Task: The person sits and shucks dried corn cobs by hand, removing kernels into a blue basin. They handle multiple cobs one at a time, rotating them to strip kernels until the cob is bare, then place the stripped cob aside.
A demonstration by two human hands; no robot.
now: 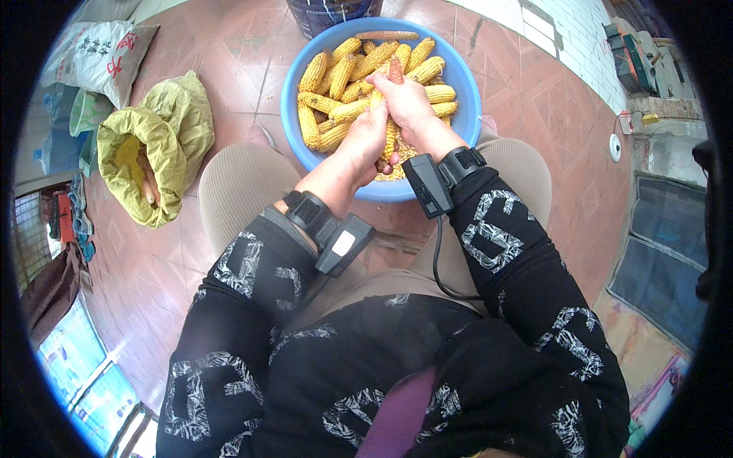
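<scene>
A blue plastic basin [289, 114] stands between my knees, filled with dried yellow corn ears [342, 77]. Over it, my left hand [365, 137] is closed around a yellow ear of corn [390, 141], whose lower end shows by the curled fingers. Pressed close beside it, my right hand [408, 106] grips a reddish, mostly stripped corn cob [395, 70] that points away from me. The hands hide where the two pieces meet. Loose corn kernels [404, 153] lie in the near part of the basin. Another bare cob [386, 35] rests along its far rim.
To the left, an open yellow woven sack [197, 109] holds bare cobs [150, 186]. Behind it lies a white printed sack [94, 54] near a green-and-white container [89, 111]. A dark bucket [332, 14] stands beyond the basin. A cable [438, 252] hangs from my right wrist device [429, 186].
</scene>
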